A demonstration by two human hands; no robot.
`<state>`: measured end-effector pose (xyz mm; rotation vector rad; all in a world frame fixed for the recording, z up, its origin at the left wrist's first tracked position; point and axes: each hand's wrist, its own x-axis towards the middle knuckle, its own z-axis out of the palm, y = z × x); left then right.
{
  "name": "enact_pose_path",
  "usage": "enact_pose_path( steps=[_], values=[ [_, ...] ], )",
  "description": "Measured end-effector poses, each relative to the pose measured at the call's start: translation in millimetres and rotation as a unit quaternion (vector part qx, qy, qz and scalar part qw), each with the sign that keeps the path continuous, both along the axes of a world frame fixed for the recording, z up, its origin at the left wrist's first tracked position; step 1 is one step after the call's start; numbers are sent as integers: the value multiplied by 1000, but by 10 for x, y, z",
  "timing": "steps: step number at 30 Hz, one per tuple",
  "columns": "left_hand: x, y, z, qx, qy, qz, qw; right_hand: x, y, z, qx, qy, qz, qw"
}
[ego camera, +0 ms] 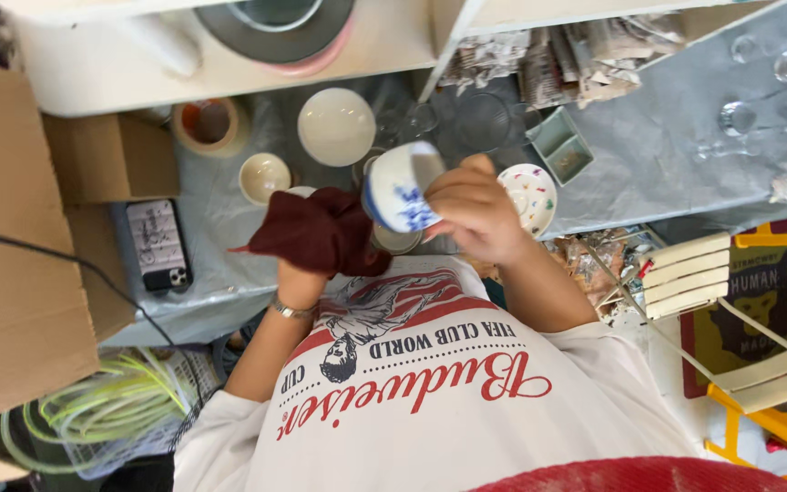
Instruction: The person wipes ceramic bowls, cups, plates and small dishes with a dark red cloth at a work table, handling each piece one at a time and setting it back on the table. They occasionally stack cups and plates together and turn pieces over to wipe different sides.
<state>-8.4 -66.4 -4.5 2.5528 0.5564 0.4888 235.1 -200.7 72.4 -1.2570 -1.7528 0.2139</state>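
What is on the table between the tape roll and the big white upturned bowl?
In the head view, a small cream cup stands between the tape roll and the white bowl, slightly nearer the person.

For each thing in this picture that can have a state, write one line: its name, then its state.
Blue-and-white cup: held tilted in the right hand.
Dark red cloth: bunched over the left hand.
Phone: lying flat, back up.
Tape roll: lying flat.
Small cream bowl: upright.
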Motion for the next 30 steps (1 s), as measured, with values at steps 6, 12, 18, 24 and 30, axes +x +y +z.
enact_pose_path(
  steps=[6,12,18,24,30],
  values=[
    [-126,-19,-373,-355,-131,29,925,812,-308,149,4,-134,-196,971],
    [-314,-169,-533,-628,-267,69,727,1585,-134,295,-20,-254,-257,932],
    [-464,-230,-482,-428,-148,139,881,1655,12,252,-16,-267,-281,922],
    [-572,-239,-561,-352,-126,123,919,1461,-145,198,-9,-193,-298,935],
    [-257,-108,-494,-721,-254,53,642,1572,-168,295,30,-253,-281,925]
  ],
)
